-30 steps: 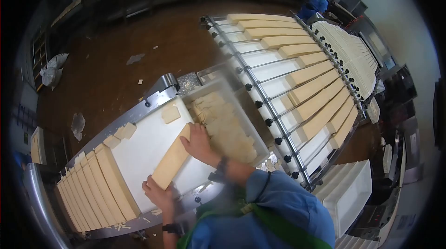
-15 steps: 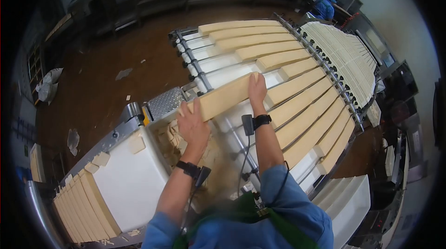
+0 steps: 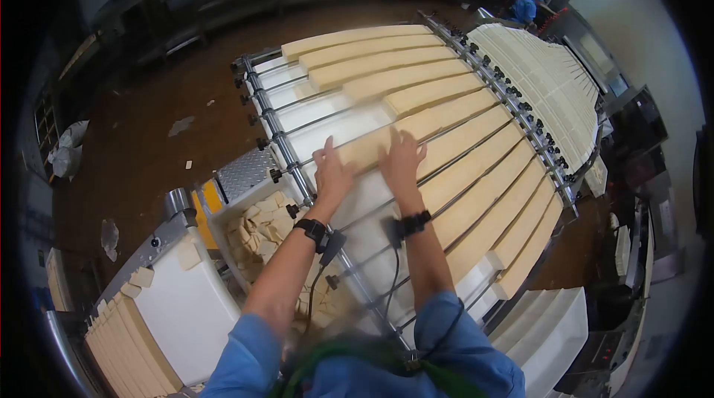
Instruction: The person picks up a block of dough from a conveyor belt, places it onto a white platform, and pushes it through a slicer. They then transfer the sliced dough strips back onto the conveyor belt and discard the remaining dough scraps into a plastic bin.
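A long pale-yellow block [image 3: 366, 148] lies in a lane of the white slatted table, between thin metal rails. My left hand [image 3: 332, 176] is at its near end, fingers spread and touching it. Farther along, my right hand [image 3: 401, 164] rests on the block with its fingers stretched apart. Both palms face down, so the undersides of my fingers are hidden. Similar long blocks [image 3: 476, 167] fill the neighbouring lanes on both sides. Each wrist wears a black strap with a small cabled device.
Below my left forearm, a bin [image 3: 234, 268] holds loose pale pieces [image 3: 260, 223]. A white surface [image 3: 182, 301] with a row of blocks [image 3: 134, 346] stands at lower left. White trays [image 3: 547, 331] are at lower right. A person in blue [image 3: 525, 8] is far off.
The block has moved from above the bin into the table lane, farther right. My hands have gone with it and their grip has loosened. My view has shifted slightly.
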`<act>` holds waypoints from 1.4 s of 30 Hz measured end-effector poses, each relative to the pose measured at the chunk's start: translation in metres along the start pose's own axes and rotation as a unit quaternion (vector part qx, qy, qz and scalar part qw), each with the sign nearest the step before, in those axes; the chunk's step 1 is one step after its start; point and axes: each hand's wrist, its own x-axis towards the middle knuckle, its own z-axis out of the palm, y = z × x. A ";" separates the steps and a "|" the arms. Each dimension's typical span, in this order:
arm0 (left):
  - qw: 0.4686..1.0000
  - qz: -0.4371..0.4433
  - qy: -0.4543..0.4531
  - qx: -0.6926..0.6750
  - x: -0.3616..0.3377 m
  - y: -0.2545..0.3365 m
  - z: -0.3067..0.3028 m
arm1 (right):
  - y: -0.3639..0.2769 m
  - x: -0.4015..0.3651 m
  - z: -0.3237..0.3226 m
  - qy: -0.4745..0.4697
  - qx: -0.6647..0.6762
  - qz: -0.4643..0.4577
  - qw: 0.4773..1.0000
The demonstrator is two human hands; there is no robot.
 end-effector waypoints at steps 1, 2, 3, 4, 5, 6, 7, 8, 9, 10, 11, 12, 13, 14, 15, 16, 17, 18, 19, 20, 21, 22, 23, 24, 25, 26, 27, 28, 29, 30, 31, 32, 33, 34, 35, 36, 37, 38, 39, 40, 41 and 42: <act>0.999 -0.029 0.036 -0.002 0.003 -0.010 0.010 | -0.001 -0.011 -0.003 0.014 0.036 -0.030 0.999; 0.994 -0.012 0.107 0.010 0.004 -0.020 0.021 | 0.001 -0.022 -0.007 0.009 0.034 -0.034 0.999; 0.994 -0.020 0.109 0.007 0.008 -0.031 0.029 | -0.003 -0.033 -0.018 -0.004 0.065 -0.050 0.997; 0.995 -0.036 0.088 -0.022 0.014 -0.038 0.031 | -0.006 -0.043 -0.026 -0.020 0.098 -0.067 0.993; 0.995 -0.053 0.070 -0.049 0.019 -0.048 0.029 | -0.012 -0.050 -0.034 -0.029 0.102 -0.075 0.991; 0.989 -0.055 0.095 -0.096 0.017 -0.049 0.026 | -0.016 -0.058 -0.040 -0.021 0.113 -0.080 0.990; 0.987 -0.071 0.107 -0.094 0.020 -0.056 0.028 | -0.022 -0.064 -0.044 -0.013 0.127 -0.086 0.988; 0.986 -0.071 0.086 -0.123 0.025 -0.070 0.033 | -0.031 -0.070 -0.050 -0.026 0.137 -0.099 0.985; 0.984 -0.070 0.066 -0.153 0.024 -0.079 0.032 | -0.041 -0.074 -0.057 -0.034 0.166 -0.101 0.980; 0.982 -0.080 0.080 -0.153 0.017 -0.072 0.021 | -0.051 -0.076 -0.061 -0.041 0.194 -0.103 0.975; 0.980 -0.059 0.129 -0.139 0.007 -0.063 0.011 | -0.060 -0.079 -0.064 -0.050 0.201 -0.116 0.972; 0.976 -0.038 0.177 -0.124 -0.005 -0.054 -0.004 | -0.070 -0.083 -0.066 -0.045 0.217 -0.114 0.968; 0.973 -0.049 0.191 -0.123 -0.019 -0.047 -0.026 | -0.082 -0.085 -0.069 -0.041 0.234 -0.113 0.965; 0.960 -0.075 0.184 -0.197 -0.036 -0.038 -0.052 | -0.101 -0.087 -0.080 -0.033 0.247 -0.119 0.961; 0.941 -0.098 0.177 -0.271 -0.054 -0.034 -0.078 | -0.119 -0.088 -0.084 -0.042 0.254 -0.132 0.957; 0.936 -0.070 0.185 -0.293 -0.077 -0.039 -0.102 | -0.137 -0.094 -0.087 -0.036 0.279 -0.132 0.950; 0.931 -0.082 0.204 -0.290 -0.102 -0.052 -0.118 | -0.156 -0.100 -0.090 -0.033 0.305 -0.132 0.942; 0.949 -0.050 0.176 -0.256 -0.128 -0.067 -0.138 | -0.179 -0.105 -0.092 -0.041 0.327 -0.145 0.933; 0.964 -0.021 0.151 -0.217 -0.153 -0.086 -0.160 | -0.204 -0.112 -0.090 -0.055 0.344 -0.166 0.923; 0.959 -0.040 0.185 -0.209 -0.180 -0.108 -0.183 | -0.230 -0.122 -0.088 -0.085 0.363 -0.174 0.911; 0.972 0.011 0.163 -0.170 -0.209 -0.131 -0.206 | -0.258 -0.134 -0.084 -0.118 0.383 -0.186 0.897; 0.980 0.060 0.140 -0.124 -0.240 -0.154 -0.232 | -0.286 -0.148 -0.076 -0.149 0.391 -0.211 0.883; 0.980 0.088 0.171 -0.041 -0.273 -0.173 -0.257 | -0.315 -0.162 -0.067 -0.167 0.389 -0.250 0.871; 0.977 0.049 0.209 0.004 -0.308 -0.196 -0.276 | -0.348 -0.179 -0.060 -0.210 0.395 -0.285 0.848; 0.969 0.014 0.242 0.047 -0.341 -0.219 -0.294 | -0.378 -0.195 -0.054 -0.247 0.395 -0.317 0.826; 0.939 -0.012 0.315 0.139 -0.377 -0.231 -0.321 | -0.412 -0.213 -0.050 -0.258 0.405 -0.335 0.811; 0.897 -0.035 0.377 0.227 -0.414 -0.242 -0.345 | -0.448 -0.233 -0.046 -0.289 0.419 -0.380 0.772; 0.847 -0.155 0.439 0.258 -0.446 -0.264 -0.359 | -0.482 -0.251 -0.041 -0.316 0.429 -0.421 0.734; 0.781 -0.268 0.489 0.281 -0.475 -0.285 -0.371 | -0.517 -0.270 -0.033 -0.327 0.439 -0.449 0.706; 0.735 -0.354 0.507 0.278 -0.500 -0.297 -0.382 | -0.548 -0.287 -0.021 -0.335 0.449 -0.475 0.679; 0.685 -0.436 0.517 0.271 -0.523 -0.307 -0.396 | -0.583 -0.303 -0.015 -0.339 0.447 -0.492 0.666; 0.682 -0.438 0.518 0.271 -0.543 -0.317 -0.408 | -0.618 -0.320 -0.010 -0.343 0.445 -0.507 0.654; 0.694 -0.469 0.488 0.246 -0.561 -0.325 -0.416 | -0.650 -0.335 -0.003 -0.339 0.446 -0.518 0.646; 0.703 -0.498 0.457 0.220 -0.574 -0.333 -0.422 | -0.680 -0.349 0.005 -0.335 0.447 -0.530 0.638; 0.701 -0.500 0.458 0.220 -0.581 -0.338 -0.426 | -0.706 -0.363 0.019 -0.336 0.448 -0.532 0.636; 0.733 -0.458 0.471 0.176 -0.584 -0.341 -0.429 | -0.730 -0.376 0.033 -0.324 0.419 -0.541 0.653; 0.762 -0.411 0.482 0.131 -0.583 -0.345 -0.432 | -0.749 -0.384 0.038 -0.310 0.389 -0.551 0.670; 0.767 -0.404 0.482 0.127 -0.583 -0.348 -0.432 | -0.761 -0.392 0.042 -0.308 0.390 -0.552 0.669; 0.766 -0.405 0.482 0.128 -0.581 -0.349 -0.435 | -0.772 -0.398 0.042 -0.318 0.313 -0.544 0.710; 0.770 -0.401 0.480 0.124 -0.579 -0.350 -0.437 | -0.781 -0.403 0.040 -0.325 0.234 -0.533 0.746; 0.775 -0.397 0.478 0.118 -0.576 -0.351 -0.439 | -0.788 -0.407 0.039 -0.325 0.234 -0.533 0.745; 0.771 -0.418 0.466 0.118 -0.573 -0.349 -0.441 | -0.793 -0.410 0.037 -0.317 0.208 -0.534 0.756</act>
